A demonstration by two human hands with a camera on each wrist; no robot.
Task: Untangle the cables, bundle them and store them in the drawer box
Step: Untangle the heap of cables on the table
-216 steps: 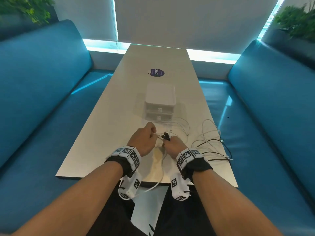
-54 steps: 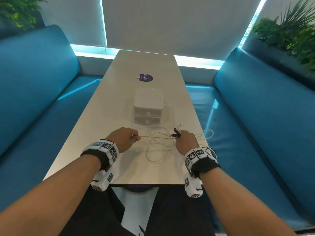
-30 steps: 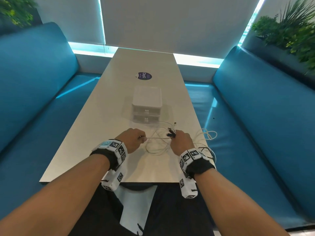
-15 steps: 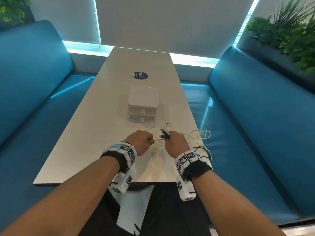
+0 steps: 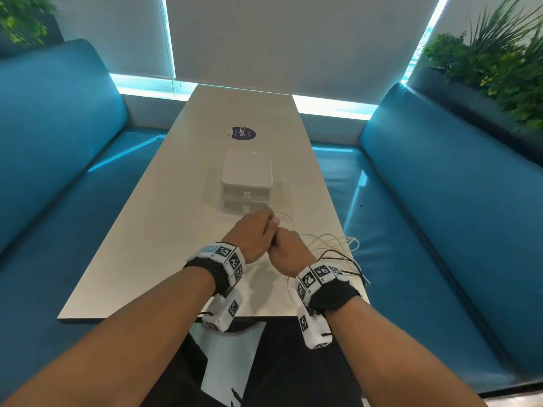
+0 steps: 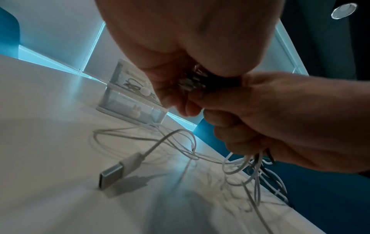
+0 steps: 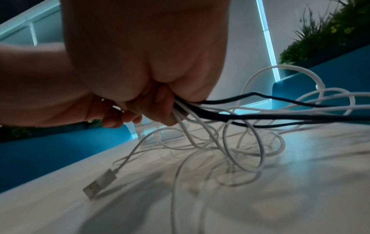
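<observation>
Several white cables (image 5: pixel 332 242) and thin black cables (image 5: pixel 338 255) lie tangled on the table's near right part. My right hand (image 5: pixel 279 240) grips a bunch of them; in the right wrist view the white cables (image 7: pixel 250 142) and black cables (image 7: pixel 260 117) fan out from its fist (image 7: pixel 160 107). My left hand (image 5: pixel 271 223) touches the right one and pinches the cable plugs (image 6: pixel 190 82) sticking out of that fist. One white USB plug (image 6: pixel 120 171) lies loose on the table. The white two-drawer box (image 5: pixel 246 177) stands just beyond my hands, both drawers closed.
The long pale table (image 5: pixel 164 230) runs between two blue benches (image 5: pixel 440 201). A round dark sticker (image 5: pixel 242 133) lies behind the box. Some cable loops reach the table's right edge (image 5: pixel 352 245). Plants (image 5: pixel 499 63) stand behind the right bench.
My left hand has moved right along the white cable to meet the right hand. The stretch of cable pulled out between them is gone, and the hands now touch.
</observation>
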